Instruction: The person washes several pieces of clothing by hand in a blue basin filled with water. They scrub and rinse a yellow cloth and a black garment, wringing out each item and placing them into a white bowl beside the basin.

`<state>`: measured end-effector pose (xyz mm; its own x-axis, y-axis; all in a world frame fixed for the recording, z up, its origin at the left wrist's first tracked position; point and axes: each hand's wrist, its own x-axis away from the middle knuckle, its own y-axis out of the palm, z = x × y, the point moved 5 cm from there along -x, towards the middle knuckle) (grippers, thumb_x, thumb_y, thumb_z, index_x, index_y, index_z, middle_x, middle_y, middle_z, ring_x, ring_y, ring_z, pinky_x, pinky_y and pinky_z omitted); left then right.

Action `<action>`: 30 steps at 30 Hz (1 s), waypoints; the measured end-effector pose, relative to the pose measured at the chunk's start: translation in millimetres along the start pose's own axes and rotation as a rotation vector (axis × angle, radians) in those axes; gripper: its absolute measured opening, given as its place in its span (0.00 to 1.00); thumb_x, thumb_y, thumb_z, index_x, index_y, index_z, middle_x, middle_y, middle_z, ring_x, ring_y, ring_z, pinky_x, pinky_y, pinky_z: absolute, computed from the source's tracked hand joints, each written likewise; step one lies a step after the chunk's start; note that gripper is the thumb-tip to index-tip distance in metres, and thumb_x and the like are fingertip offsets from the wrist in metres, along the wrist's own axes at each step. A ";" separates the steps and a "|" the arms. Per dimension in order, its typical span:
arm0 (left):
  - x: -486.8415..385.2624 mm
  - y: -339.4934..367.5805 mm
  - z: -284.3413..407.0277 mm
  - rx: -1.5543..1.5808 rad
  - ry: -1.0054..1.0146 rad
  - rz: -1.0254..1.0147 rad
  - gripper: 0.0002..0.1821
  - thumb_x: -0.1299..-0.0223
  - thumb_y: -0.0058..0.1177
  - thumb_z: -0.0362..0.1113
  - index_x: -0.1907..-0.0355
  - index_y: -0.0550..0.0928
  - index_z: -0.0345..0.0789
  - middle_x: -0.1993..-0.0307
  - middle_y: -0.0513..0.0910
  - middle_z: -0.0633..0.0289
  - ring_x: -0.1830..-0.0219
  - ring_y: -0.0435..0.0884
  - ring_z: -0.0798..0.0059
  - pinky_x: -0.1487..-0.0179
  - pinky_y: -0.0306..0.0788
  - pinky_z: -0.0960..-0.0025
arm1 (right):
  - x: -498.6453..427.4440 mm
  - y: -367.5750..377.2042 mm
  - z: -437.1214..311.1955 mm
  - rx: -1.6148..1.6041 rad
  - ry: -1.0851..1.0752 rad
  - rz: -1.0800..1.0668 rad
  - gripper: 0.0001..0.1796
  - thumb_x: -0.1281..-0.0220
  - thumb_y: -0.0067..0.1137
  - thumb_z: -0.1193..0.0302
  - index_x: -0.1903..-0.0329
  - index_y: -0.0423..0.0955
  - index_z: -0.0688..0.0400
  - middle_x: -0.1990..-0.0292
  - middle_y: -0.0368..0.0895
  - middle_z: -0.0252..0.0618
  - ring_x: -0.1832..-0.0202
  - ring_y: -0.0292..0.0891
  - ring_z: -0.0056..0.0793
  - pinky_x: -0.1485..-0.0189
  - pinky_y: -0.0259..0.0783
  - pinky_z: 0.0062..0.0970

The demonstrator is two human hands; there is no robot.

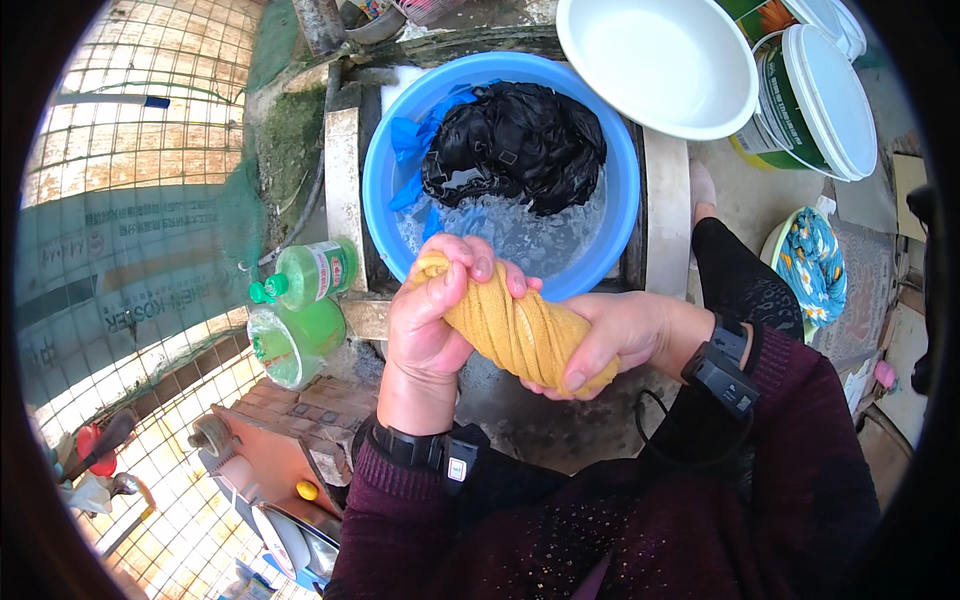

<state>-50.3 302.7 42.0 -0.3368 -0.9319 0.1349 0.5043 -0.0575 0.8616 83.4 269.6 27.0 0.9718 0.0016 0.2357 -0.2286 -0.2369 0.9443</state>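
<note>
A twisted yellow cloth (517, 330) is held between both hands, above the near edge of a blue plastic basin (628, 232). My left hand (442, 307) grips its upper left end, with the fingers curled over the roll. My right hand (615, 341) is closed round the lower right end. Inside the basin, black wet fabric (517, 142) lies in bubbly water (525, 236), with a blue piece of material (412, 142) at its left side.
A white basin (660, 60) stands at the upper right beside a lidded bucket (795, 105). Further right, patterned blue fabric (810, 262) fills a smaller tub. Left of the blue basin are a green detergent bottle (319, 274) and a cut plastic container (292, 345), near a wire mesh (150, 150).
</note>
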 end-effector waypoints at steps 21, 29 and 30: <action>-10.1 -54.4 -27.5 -0.327 0.065 0.758 0.14 0.35 0.52 0.41 0.72 0.70 0.36 0.79 0.71 0.62 0.77 0.74 0.66 0.69 0.70 0.64 | -26.9 -63.1 -7.1 1.095 -0.054 0.876 0.32 0.57 0.65 0.67 0.50 0.63 0.70 0.61 0.79 0.59 0.56 0.79 0.52 0.54 0.74 0.38; -13.1 -80.4 -46.8 -0.459 0.030 0.897 0.10 0.37 0.54 0.35 0.70 0.71 0.33 0.79 0.72 0.61 0.81 0.74 0.68 0.73 0.71 0.66 | -33.3 -82.3 1.5 1.103 0.080 0.984 0.31 0.56 0.65 0.68 0.49 0.64 0.68 0.60 0.80 0.58 0.56 0.79 0.51 0.54 0.74 0.38; -11.7 -82.3 -49.9 -0.467 0.013 0.918 0.10 0.38 0.55 0.34 0.69 0.71 0.33 0.79 0.72 0.61 0.81 0.74 0.68 0.74 0.71 0.66 | -33.8 -83.5 4.6 1.100 0.096 0.974 0.32 0.56 0.65 0.67 0.49 0.64 0.68 0.59 0.80 0.58 0.55 0.79 0.51 0.53 0.74 0.38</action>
<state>-48.2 300.5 -54.9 0.3412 -0.6906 0.6377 0.8229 0.5473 0.1524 69.9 284.8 -60.9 0.4462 -0.5350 0.7174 -0.5750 -0.7857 -0.2283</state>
